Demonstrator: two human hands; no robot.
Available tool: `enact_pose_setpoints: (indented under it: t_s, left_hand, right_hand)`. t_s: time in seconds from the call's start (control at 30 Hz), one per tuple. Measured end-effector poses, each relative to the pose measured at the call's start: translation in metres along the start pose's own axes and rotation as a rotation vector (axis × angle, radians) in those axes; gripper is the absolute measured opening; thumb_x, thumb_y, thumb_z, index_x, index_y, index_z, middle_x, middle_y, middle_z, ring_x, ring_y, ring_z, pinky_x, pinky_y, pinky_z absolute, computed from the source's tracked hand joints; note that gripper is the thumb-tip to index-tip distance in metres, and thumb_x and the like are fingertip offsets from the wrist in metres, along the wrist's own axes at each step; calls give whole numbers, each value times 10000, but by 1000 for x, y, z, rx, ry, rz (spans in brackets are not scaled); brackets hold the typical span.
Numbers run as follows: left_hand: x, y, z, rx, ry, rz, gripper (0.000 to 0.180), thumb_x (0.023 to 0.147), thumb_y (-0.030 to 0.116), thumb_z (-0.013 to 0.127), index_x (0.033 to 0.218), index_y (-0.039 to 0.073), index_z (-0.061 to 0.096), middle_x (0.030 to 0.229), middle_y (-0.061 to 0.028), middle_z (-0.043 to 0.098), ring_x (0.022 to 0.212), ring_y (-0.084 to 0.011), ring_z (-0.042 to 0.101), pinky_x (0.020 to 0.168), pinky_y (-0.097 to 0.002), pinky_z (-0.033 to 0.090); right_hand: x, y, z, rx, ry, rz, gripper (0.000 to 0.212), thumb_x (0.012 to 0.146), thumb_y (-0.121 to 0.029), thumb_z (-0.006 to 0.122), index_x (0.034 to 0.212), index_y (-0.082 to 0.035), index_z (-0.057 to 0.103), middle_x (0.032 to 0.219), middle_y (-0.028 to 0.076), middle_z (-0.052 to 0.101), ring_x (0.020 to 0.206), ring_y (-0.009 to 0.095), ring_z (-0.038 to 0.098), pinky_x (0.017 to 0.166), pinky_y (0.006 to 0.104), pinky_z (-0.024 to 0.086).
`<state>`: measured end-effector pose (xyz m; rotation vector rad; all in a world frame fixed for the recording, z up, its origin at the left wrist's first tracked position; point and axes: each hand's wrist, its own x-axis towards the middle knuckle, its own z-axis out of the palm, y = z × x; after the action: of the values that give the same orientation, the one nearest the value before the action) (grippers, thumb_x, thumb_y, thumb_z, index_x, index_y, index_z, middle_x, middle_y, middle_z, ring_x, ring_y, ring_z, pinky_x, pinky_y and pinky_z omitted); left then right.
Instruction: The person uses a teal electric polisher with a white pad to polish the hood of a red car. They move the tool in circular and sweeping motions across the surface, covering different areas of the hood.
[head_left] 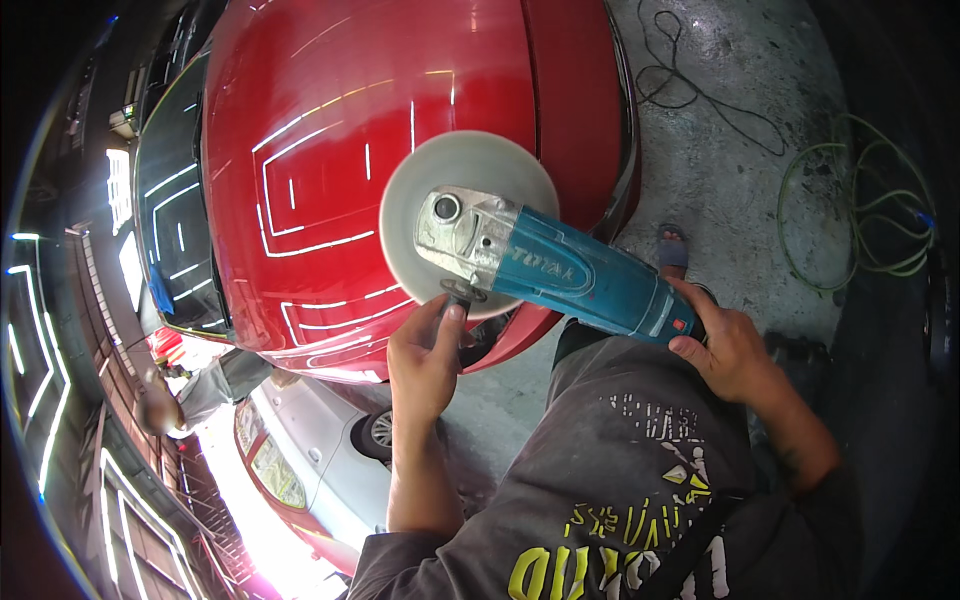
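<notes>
A teal angle polisher [580, 275] with a worn silver gear head is held up over the red car hood [340, 150]. Its wide whitish round pad [430, 175] sits under the head; I cannot tell whether the pad touches the paint. My left hand [428, 350] is closed on the dark side handle by the gear head, fingers pinched around its knob end. My right hand [725, 345] grips the rear end of the teal body, thumb near a small red switch.
A silver car [320, 450] stands at the lower left, with another person [200, 395] near it. On the concrete floor [740, 150] to the right lie a dark cable [690, 90] and a coiled green hose [790, 210]. My sandaled foot [673, 250] stands beside the bumper.
</notes>
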<state>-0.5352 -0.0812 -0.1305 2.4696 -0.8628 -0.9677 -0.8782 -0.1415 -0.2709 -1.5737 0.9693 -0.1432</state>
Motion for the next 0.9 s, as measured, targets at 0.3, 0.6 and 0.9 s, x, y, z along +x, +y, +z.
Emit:
enact_pose_setpoints:
  t_s: [0.3,0.6,0.9]
  left_hand:
    - [-46,-105,-1,-212,78,5,359,1096,288,647,1241,-31,724,808,-69,714,588,-95,598,534,-253,476]
    - [-17,-129,-89,-200,276,45,365,1131,319,605,1043,-12,732,751,1,634,528,-65,522,483,-247,410]
    - [64,-4,-47,-70,86,243,397,1081,293,696,1304,-34,736,833,-72,750,591,-58,554,525,-229,436]
  right_hand:
    - [8,-13,12,-211,-153,-116,875,972,-660,660,1624,-129,421,1165,239,750,1001,465,739,883,533,577]
    - [51,-83,39,-269,-165,-392,759,1043,-517,622,1648,-121,392,1014,179,736,870,386,749,789,504,593]
    - [36,-52,1,-100,100,-238,746,1074,-383,604,1690,-92,299,1327,305,690,1020,509,713,901,564,565]
